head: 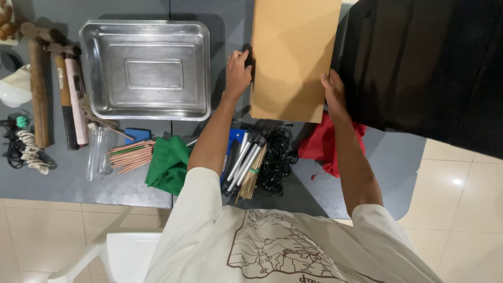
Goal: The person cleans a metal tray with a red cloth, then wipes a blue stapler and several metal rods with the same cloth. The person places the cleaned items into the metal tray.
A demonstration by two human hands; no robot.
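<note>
Your left hand (238, 71) grips the left edge of the cardboard box (293, 55), fingers curled round it, and your right hand (334, 91) clasps the right edge near the lower corner, so the box sits between both hands over the grey table (63, 183). Just left of the left hand lies a steel tray (145, 68). Under your forearms sit a bundle of metal rods (243, 157), a black cord (277, 154), a red cloth (319, 144) and a green cloth (168, 165). Farther left are pencils (131, 155), a clear bottle (98, 152) and wooden hammers (39, 94). A black sheet (429, 68) is right of the box
</note>
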